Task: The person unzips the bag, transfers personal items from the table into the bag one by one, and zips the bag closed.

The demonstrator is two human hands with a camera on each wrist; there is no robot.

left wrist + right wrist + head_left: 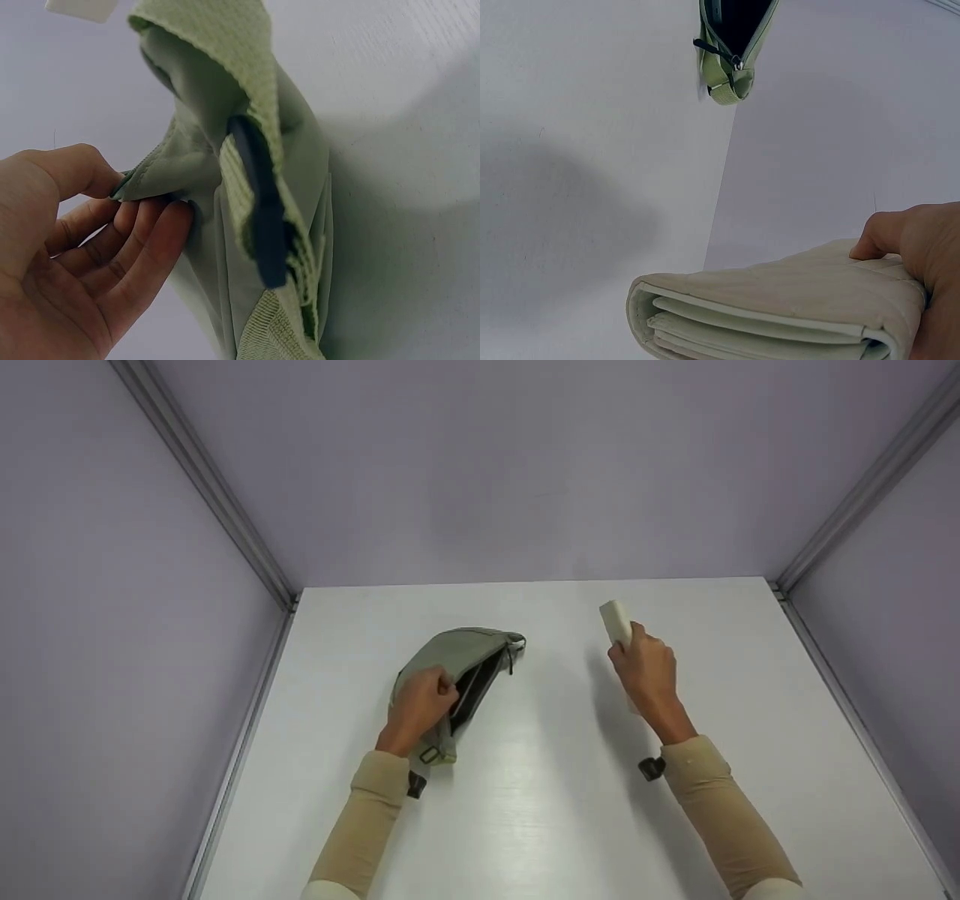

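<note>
Left hand [420, 706] pinches the upper lip of the sage-green sling pouch [457, 675] — thumb on the outside, fingers [142, 240] tucked under the fabric edge, holding the zip mouth open. The pouch lies on the white table [525, 810], left of centre, with its zipper pull [718, 54] hanging at the far end.

Right hand [649, 675] is closed round a cream quilted wallet [780, 307], thumb [877, 236] on top, gripping the near half; the far end sticks out past the fingers and is lifted off the table, well right of the pouch.

Handling read:
- Pouch looks like soft, limp fabric — it won't hold its mouth open unaided, so the lip pinch is probably the right hold. Ribbed webbing at the ends looks like the firmer spot to grab.
- Wallet looks light and semi-stiff, folded in layers with a smooth skin. Probably best gripped across the faces to keep the layers shut; the open edge could fan out if held loosely.
</note>
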